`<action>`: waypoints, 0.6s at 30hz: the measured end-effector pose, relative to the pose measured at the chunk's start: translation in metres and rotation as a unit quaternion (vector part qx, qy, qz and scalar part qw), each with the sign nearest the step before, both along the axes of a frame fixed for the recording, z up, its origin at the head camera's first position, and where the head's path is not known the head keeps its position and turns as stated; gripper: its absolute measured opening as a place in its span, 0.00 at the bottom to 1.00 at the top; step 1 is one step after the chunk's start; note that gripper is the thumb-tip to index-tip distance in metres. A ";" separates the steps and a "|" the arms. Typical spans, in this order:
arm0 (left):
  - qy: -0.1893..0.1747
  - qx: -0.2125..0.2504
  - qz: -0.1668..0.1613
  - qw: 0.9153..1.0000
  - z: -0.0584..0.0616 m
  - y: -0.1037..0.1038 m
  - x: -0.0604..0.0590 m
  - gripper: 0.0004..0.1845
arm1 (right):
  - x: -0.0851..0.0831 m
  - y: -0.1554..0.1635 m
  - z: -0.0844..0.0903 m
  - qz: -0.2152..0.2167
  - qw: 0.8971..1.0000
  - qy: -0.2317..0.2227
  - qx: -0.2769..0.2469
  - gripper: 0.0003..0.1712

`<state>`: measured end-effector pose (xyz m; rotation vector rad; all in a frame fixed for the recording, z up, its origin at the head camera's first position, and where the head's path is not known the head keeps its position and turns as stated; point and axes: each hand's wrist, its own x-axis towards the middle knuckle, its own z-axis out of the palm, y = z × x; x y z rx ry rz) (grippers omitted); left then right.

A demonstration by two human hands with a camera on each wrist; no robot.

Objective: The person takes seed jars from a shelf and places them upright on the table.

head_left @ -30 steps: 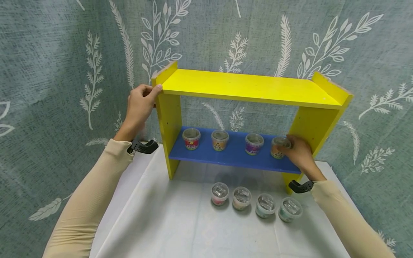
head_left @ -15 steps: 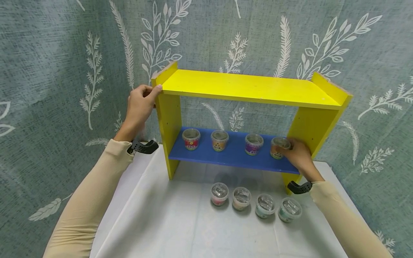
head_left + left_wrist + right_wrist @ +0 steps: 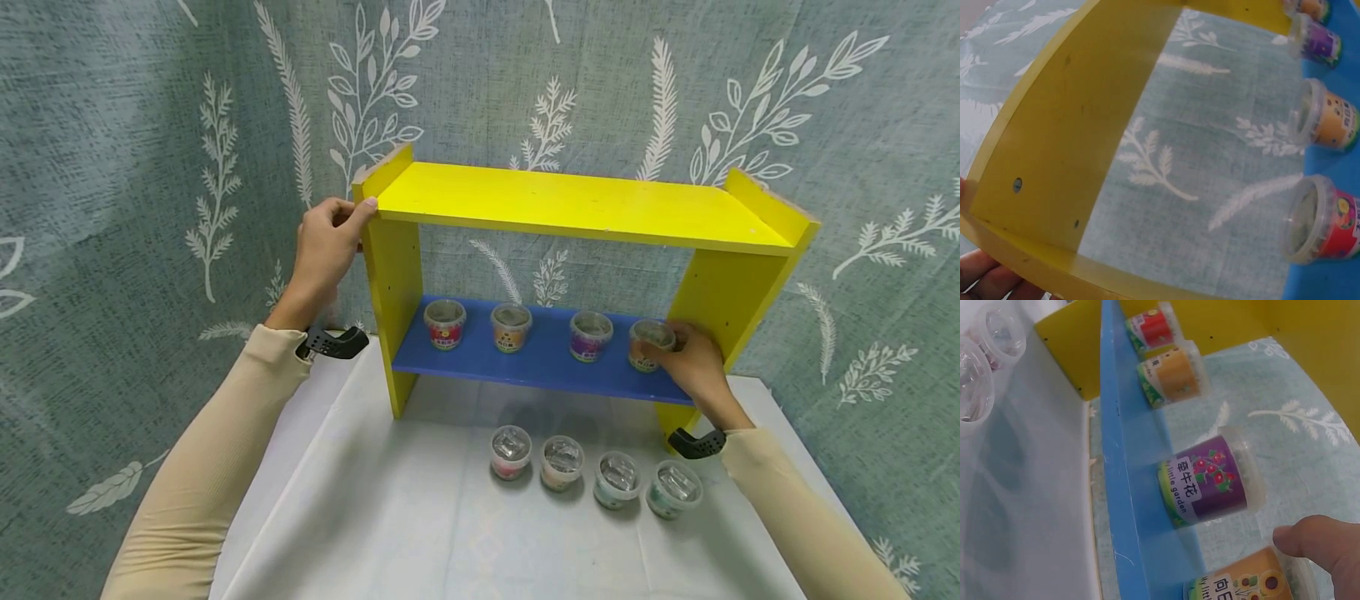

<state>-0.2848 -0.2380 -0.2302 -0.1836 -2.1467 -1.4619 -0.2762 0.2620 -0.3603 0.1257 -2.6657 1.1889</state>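
Note:
My left hand grips the upper left side of a yellow and blue shelf unit, thumb on its front edge. At the right end of the blue shelf, my right hand holds a small clear plastic cup with an orange sunflower label; its thumb lies at the rim in the right wrist view. To the left on the same shelf stand a purple-labelled cup, another orange-labelled cup and a red-labelled cup, all upright.
In front of the shelf unit, a row of several more cups stands on the white-covered table, from a pink-labelled one to a green-labelled one. Leaf-patterned grey-green cloth hangs behind and at the sides.
My right hand and the orange-labelled cup it holds have shifted only very slightly at the shelf's right end. The left hand and the other cups stay where they were.

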 end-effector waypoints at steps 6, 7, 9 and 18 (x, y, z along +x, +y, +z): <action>-0.005 -0.001 0.000 1.000 0.000 0.000 0.001 0.30 | 0.006 0.001 0.003 0.016 1.000 -0.008 -0.015 0.45; -0.006 -0.001 0.000 1.000 0.000 0.000 0.001 0.30 | 0.008 0.001 0.003 0.017 1.000 -0.013 -0.017 0.47; -0.008 -0.002 0.000 1.000 0.001 0.000 0.001 0.30 | 0.010 0.001 0.005 0.021 0.999 -0.020 -0.021 0.50; -0.012 -0.001 0.001 1.000 0.001 0.001 0.002 0.31 | 0.024 -0.005 0.008 0.037 0.999 -0.030 -0.018 0.52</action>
